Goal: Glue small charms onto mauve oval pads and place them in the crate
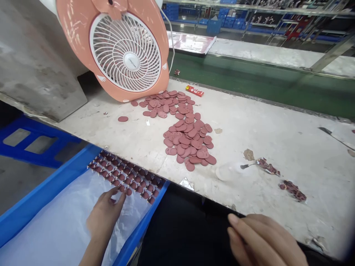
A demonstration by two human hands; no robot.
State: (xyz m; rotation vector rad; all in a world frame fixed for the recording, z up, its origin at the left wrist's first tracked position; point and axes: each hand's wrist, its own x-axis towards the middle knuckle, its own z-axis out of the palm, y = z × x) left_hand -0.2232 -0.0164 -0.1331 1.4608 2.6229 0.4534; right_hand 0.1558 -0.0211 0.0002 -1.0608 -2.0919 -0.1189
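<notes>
My left hand is over a blue crate lined with clear plastic, its fingers apart and its fingertips at the edge of neat rows of small dark-red pieces. Nothing shows in its grip. My right hand lies near the front edge of a worn white workbench, fingers together, with its fingertips partly out of sight. Two loose heaps of flat, rounded reddish-pink pieces lie on the bench, beyond both hands.
A pink-and-white electric fan leans at the bench's far left. Beyond it are a red-and-yellow packet and a green conveyor belt. Two small clumps of dark-red pieces and a knife lie to the right. A blue stool stands at left.
</notes>
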